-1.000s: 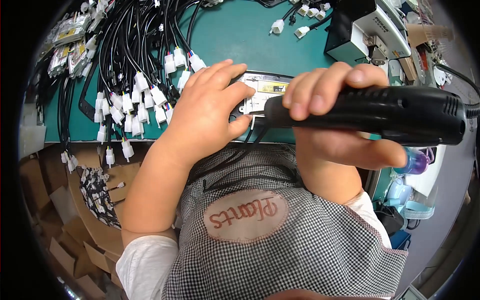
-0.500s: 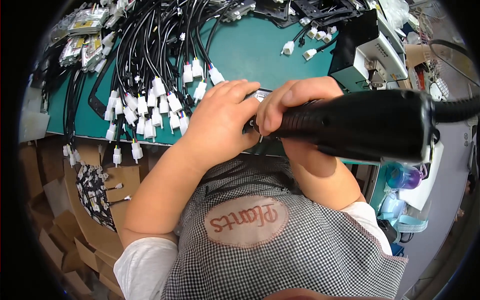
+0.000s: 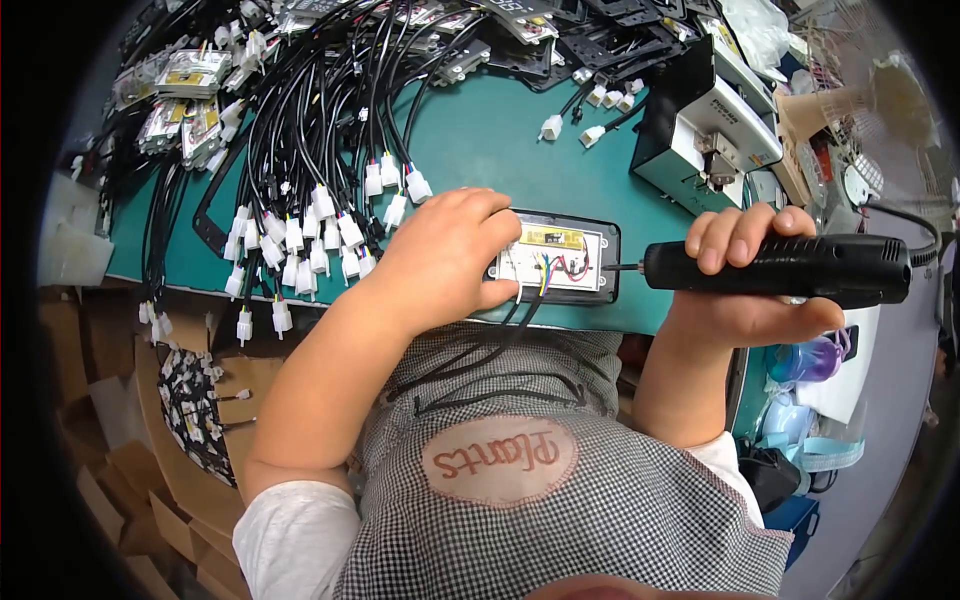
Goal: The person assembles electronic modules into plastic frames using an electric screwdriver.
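On the green work surface, my left hand (image 3: 445,255) grips the left end of a small black rectangular housing (image 3: 614,252). Inside it sits a white circuit board (image 3: 590,243) with a yellow component and thin coloured wires. A black cable (image 3: 528,316) runs from the board toward my apron. My right hand (image 3: 738,242) is wrapped round a black electric screwdriver (image 3: 850,268), held nearly level. Its thin bit (image 3: 625,267) points left and its tip is at the housing's right end; whether it touches a screw I cannot tell. My left fingers hide part of the housing.
Many black cables with white connectors (image 3: 320,205) lie at the left, below stacked circuit units (image 3: 190,75). A black-and-white metal box (image 3: 705,130) stands at the back right, near black frames (image 3: 620,50). Cardboard boxes (image 3: 170,470) are below the table; a purple-blue cup (image 3: 805,360) sits right.
The screwdriver and my right hand have moved right, away from my left hand, to the housing's other end. The housing and its board now show; the view has shifted slightly.
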A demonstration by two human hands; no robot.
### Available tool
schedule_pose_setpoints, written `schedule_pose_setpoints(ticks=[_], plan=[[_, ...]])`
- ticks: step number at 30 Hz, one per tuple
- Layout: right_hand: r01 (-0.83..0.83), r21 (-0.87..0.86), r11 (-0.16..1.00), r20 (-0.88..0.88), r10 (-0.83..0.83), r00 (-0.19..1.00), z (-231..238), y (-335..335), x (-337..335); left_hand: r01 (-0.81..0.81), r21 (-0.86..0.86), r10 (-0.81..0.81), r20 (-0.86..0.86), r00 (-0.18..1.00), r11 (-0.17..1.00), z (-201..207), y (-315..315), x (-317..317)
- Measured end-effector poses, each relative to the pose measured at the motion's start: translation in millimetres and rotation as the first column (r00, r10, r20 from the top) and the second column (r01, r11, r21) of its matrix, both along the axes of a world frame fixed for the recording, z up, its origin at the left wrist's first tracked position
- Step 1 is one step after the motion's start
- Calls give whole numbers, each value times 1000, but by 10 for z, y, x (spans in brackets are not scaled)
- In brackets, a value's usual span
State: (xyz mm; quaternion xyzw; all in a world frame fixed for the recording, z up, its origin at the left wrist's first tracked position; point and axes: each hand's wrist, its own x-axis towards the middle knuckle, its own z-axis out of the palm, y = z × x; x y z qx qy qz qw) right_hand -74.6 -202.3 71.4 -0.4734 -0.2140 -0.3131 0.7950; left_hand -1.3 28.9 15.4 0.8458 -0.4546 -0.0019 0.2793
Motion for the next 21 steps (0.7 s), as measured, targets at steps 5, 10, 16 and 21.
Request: schedule_pose_setpoints(ticks=[5,10,16,21], plan=[[-36,10,999,40,35,999,81,-78,-40,-121,-132,136,115,984,984,211,369,-128],[-157,37,987,-1,157,988,63,-211,113,-347,-272,423,310,851,898,461,1407,-350],[-147,73,986,-42,150,988,-34,-444,300,-821,-329,870,337,359,466,582,2994,-1243],[-242,68,968,-81,247,966,-124,-435,535,-888,27,711,611,-348,-459,550,4234,-2151]])
